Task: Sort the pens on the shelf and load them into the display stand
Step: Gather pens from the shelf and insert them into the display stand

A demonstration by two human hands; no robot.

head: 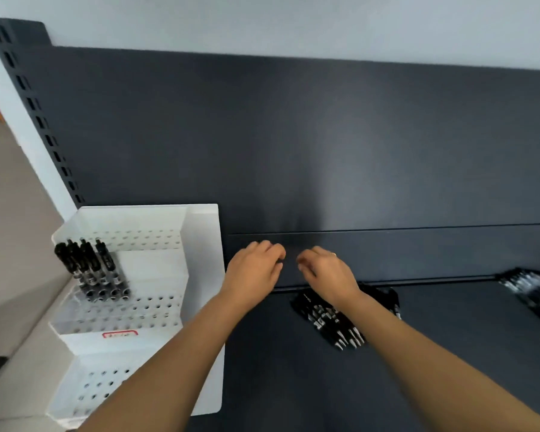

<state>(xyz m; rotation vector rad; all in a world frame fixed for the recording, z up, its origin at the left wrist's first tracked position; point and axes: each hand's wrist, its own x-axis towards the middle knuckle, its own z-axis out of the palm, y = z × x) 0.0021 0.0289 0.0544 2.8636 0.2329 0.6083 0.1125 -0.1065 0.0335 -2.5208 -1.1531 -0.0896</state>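
Care first: my left hand (256, 266) and right hand (328, 272) curl close together, gripping what I cannot tell; I'd turn pens (325, 319) one way before filling the stand (200, 244).

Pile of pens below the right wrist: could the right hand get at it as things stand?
Probably yes. The pile of pens lies uncovered on the shelf beneath the wrist of the right hand; drawing back and down should reach it. Whether that hand already holds something is unclear.

Soft, even light; a pale sheen on the dark back panel (340, 169). Motion blur throughout; edges bend outward.
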